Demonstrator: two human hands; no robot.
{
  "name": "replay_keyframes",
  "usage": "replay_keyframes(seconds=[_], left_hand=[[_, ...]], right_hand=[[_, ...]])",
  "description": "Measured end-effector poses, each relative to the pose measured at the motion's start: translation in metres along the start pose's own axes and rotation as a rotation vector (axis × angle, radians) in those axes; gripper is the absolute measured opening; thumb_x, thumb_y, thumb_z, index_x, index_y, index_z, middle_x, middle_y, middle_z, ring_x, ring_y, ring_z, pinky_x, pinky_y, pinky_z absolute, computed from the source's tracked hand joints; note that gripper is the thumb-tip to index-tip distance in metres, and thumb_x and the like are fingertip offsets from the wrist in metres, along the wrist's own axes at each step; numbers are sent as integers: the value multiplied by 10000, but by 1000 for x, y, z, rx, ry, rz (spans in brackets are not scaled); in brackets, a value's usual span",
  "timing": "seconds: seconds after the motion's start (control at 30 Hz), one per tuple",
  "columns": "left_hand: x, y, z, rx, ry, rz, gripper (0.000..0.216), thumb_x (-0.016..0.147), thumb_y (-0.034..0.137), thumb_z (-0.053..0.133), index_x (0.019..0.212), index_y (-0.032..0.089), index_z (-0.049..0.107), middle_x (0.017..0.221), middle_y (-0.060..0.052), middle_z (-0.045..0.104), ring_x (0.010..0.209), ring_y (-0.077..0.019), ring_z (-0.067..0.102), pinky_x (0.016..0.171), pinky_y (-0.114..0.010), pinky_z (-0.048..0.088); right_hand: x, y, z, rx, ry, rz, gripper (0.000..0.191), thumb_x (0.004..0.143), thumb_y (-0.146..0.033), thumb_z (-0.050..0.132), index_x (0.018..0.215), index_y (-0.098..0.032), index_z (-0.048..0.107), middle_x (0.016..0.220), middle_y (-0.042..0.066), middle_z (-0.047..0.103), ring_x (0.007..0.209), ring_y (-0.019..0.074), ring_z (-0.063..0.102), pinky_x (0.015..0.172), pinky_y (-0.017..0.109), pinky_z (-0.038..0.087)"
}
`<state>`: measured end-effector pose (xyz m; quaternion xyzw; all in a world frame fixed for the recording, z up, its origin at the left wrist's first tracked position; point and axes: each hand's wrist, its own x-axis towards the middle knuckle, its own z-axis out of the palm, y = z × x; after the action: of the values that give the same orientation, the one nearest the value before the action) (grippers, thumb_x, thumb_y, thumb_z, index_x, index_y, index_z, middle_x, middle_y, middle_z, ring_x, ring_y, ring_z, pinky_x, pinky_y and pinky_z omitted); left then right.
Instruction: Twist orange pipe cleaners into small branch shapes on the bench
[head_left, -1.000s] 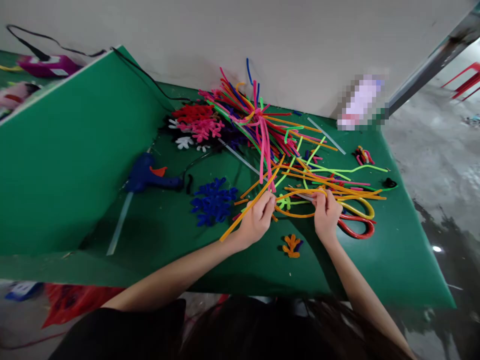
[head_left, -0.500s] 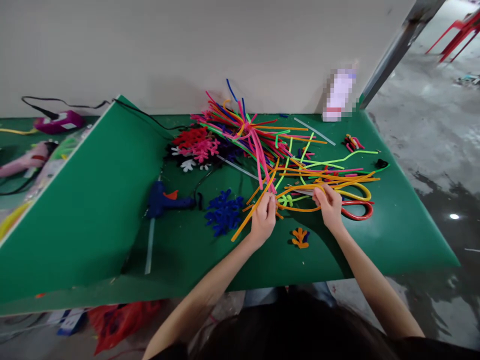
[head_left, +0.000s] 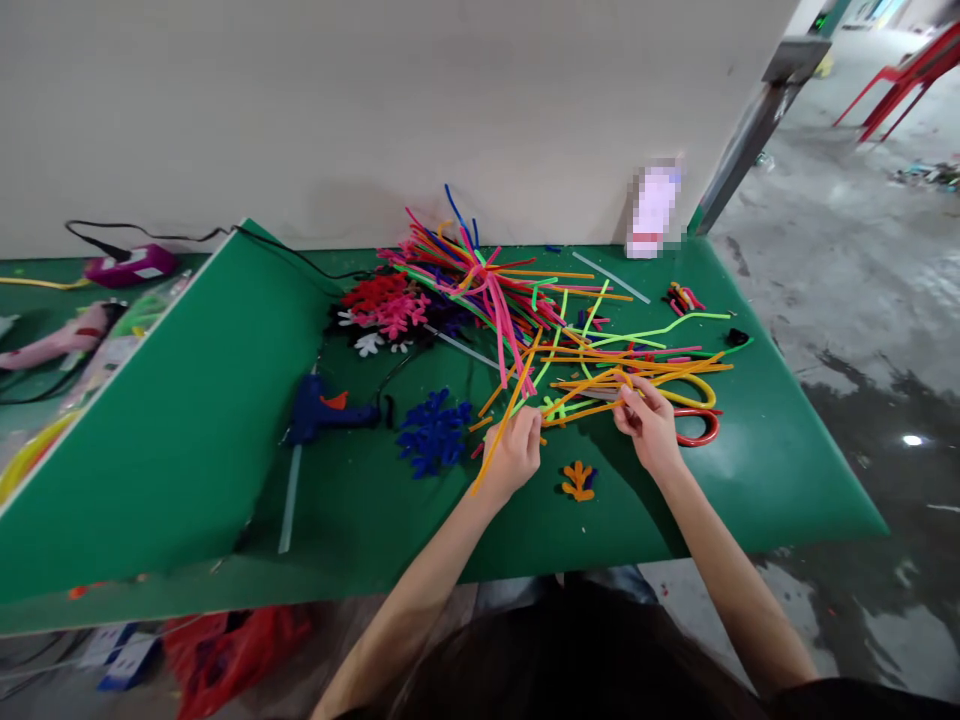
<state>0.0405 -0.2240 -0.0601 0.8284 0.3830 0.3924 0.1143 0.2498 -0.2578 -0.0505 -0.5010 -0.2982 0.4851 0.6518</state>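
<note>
My left hand (head_left: 514, 452) is shut on a long orange pipe cleaner (head_left: 504, 420), which slants up past my fingers towards a tangled heap of multicoloured pipe cleaners (head_left: 487, 300). My right hand (head_left: 649, 425) pinches several orange and yellow pipe cleaners (head_left: 592, 385) at the heap's near edge. A pair of scissors with a red handle loop (head_left: 697, 427) lies just beyond my right hand, its blade partly hidden by strands. A small orange and navy chenille shape (head_left: 578, 481) sits below, between my hands.
A blue glue gun (head_left: 322, 415) with a glue stick (head_left: 289, 500) lies left of blue felt snowflakes (head_left: 433, 433). Red and pink felt shapes (head_left: 382, 305) lie by the heap on the green table (head_left: 187, 430). A white wall stands behind; a wet concrete floor lies right.
The view has levelled and drawn back from the table. Both hands remain close together on the orange pipe cleaners, shifted only slightly.
</note>
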Motion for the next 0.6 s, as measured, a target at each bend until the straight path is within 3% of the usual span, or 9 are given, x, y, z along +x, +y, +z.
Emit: replay_keyframes(seconds=[0.13,0.27,0.47,0.6], left_hand=[[0,-3,-7,110,-68,218,183,881,125,417,743,172,528,659,-36,595,619,-146,584,593,-233,428],[-4,0,-19,190,-100,354,197,857,104,430,695,179,515,583,-9,554,558,-133,551,567,-229,416],[-21,3,-42,298,40,298,109,845,72,475,846,150,551,668,-41,607,617,-149,597,577,-233,441],[-24,12,-48,302,120,252,121,854,60,469,912,134,544,702,-58,625,633,-155,611,579,-238,459]], right_hand=[[-13,-4,-10,14,-4,32,267,764,-356,676,976,-205,617,550,-30,545,396,69,411,345,186,205],[-28,-11,-24,-3,-20,52,164,774,-316,663,837,-168,629,545,1,584,359,76,422,333,203,249],[-42,-38,-57,-12,66,-28,76,771,-247,638,766,-176,613,576,-16,543,430,67,437,366,187,249],[-57,-51,-51,-41,-20,15,300,813,-400,571,985,-160,628,659,16,562,430,69,402,365,209,215]])
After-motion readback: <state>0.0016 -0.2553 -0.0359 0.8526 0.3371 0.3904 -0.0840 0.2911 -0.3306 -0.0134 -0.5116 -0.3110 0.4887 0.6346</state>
